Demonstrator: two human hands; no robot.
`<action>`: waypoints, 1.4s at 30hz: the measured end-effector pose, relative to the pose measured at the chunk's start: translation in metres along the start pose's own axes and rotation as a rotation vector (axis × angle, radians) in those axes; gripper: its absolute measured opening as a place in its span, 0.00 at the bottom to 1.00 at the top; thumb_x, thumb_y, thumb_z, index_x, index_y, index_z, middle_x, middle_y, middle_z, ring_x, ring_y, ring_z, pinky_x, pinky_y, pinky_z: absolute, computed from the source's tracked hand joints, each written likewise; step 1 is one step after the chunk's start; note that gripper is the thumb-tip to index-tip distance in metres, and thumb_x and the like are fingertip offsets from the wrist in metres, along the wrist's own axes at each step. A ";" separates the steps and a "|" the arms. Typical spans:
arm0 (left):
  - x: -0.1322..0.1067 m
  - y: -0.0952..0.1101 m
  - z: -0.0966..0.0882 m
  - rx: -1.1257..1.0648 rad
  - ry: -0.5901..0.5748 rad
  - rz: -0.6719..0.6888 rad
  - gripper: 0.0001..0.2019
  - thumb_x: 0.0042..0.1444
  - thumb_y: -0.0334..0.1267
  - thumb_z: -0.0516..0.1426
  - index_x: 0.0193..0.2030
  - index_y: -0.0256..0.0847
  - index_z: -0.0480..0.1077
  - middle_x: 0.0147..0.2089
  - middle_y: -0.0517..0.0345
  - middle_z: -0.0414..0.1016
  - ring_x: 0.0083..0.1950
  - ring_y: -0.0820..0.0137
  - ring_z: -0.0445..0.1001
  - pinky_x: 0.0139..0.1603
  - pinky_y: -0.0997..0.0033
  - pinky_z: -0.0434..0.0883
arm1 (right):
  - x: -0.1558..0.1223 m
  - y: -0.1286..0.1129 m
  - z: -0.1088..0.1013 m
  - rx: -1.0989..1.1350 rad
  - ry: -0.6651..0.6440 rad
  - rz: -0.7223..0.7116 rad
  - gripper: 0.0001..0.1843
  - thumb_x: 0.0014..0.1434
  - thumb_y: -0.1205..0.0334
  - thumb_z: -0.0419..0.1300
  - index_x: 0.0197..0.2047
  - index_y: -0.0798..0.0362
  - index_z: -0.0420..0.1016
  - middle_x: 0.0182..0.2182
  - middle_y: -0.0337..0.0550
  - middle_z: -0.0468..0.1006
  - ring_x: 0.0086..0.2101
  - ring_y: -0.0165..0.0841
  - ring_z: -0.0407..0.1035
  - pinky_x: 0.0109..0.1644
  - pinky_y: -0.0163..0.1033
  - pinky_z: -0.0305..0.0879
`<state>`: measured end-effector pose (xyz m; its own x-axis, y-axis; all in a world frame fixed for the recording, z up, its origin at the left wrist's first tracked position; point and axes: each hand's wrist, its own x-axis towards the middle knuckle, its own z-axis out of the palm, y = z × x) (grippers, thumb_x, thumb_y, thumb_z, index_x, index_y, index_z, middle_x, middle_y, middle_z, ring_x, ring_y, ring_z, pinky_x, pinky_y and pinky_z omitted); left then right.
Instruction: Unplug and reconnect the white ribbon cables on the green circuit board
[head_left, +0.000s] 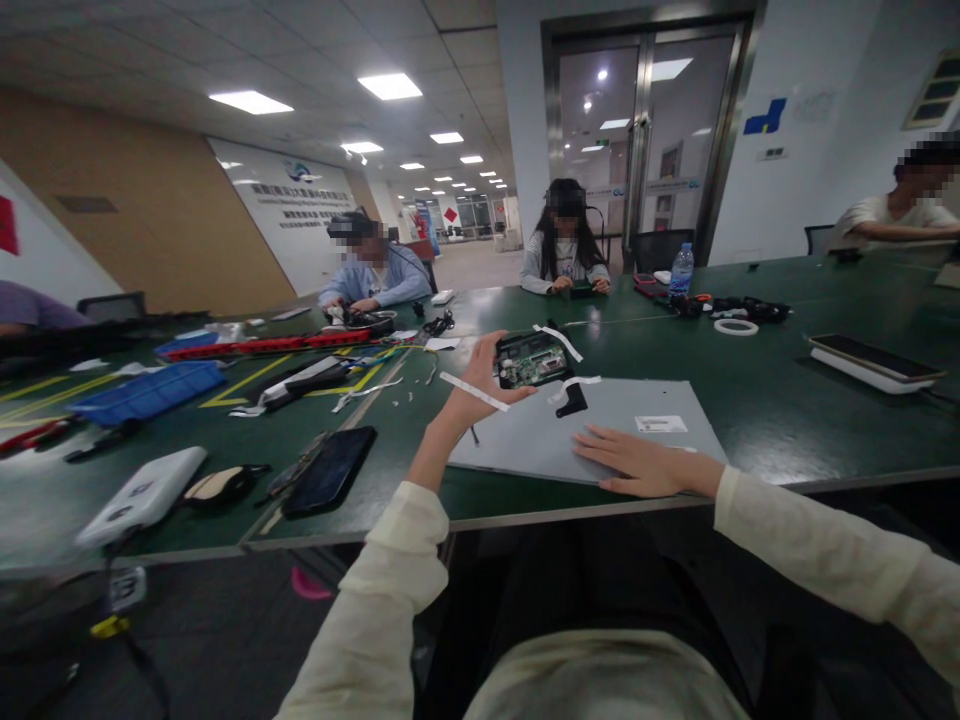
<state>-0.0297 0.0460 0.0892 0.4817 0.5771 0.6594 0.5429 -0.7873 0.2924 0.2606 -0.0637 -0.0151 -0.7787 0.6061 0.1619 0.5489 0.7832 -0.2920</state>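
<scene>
My left hand (474, 385) is raised above the green table (780, 410) and grips a small dark circuit board (532, 359) with white ribbon strips hanging off it. One white strip (474, 391) crosses my fingers. My right hand (637, 462) lies flat, fingers stretched, on a grey flat panel (555, 440) that rests near the table's front edge. A small black part (573, 402) lies on the panel just under the board. A white label (660, 424) is stuck on the panel's right side.
A black phone (330, 470), a white box (142, 495) and a blue tray (150, 392) lie to the left. A tape roll (736, 327), a water bottle (681, 270) and a flat device (874, 360) are to the right. Several other people sit around the table.
</scene>
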 end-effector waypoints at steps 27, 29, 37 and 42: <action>-0.014 -0.014 0.086 -0.105 -0.285 -0.027 0.42 0.38 0.52 0.67 0.60 0.42 0.59 0.60 0.44 0.62 0.60 0.52 0.66 0.60 0.50 0.67 | -0.029 0.069 -0.060 -0.194 0.295 0.460 0.24 0.65 0.52 0.44 0.49 0.51 0.78 0.48 0.46 0.78 0.48 0.42 0.72 0.55 0.46 0.64; -0.019 -0.015 0.093 -0.128 -0.322 -0.050 0.42 0.38 0.53 0.67 0.60 0.43 0.60 0.61 0.43 0.64 0.60 0.52 0.67 0.59 0.50 0.67 | -0.016 0.074 -0.063 -0.134 0.385 0.482 0.24 0.65 0.52 0.45 0.50 0.52 0.77 0.49 0.46 0.78 0.49 0.41 0.71 0.56 0.45 0.64; -0.024 -0.005 0.062 -0.058 -0.364 -0.110 0.41 0.42 0.58 0.63 0.62 0.43 0.60 0.65 0.42 0.62 0.66 0.54 0.61 0.61 0.55 0.65 | 0.044 0.086 -0.021 0.145 0.443 0.437 0.30 0.65 0.45 0.46 0.65 0.49 0.61 0.64 0.46 0.61 0.63 0.38 0.55 0.67 0.48 0.51; -0.081 -0.007 0.008 0.107 -0.353 -0.185 0.29 0.52 0.54 0.57 0.59 0.43 0.65 0.60 0.47 0.69 0.61 0.56 0.68 0.63 0.55 0.64 | 0.041 0.084 -0.005 0.202 0.402 0.397 0.30 0.65 0.43 0.46 0.66 0.46 0.59 0.64 0.45 0.60 0.63 0.38 0.55 0.67 0.49 0.50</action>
<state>-0.0671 0.0071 0.0283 0.5658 0.7605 0.3187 0.7022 -0.6470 0.2973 0.2760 0.0275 -0.0282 -0.3280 0.8829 0.3361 0.6753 0.4679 -0.5701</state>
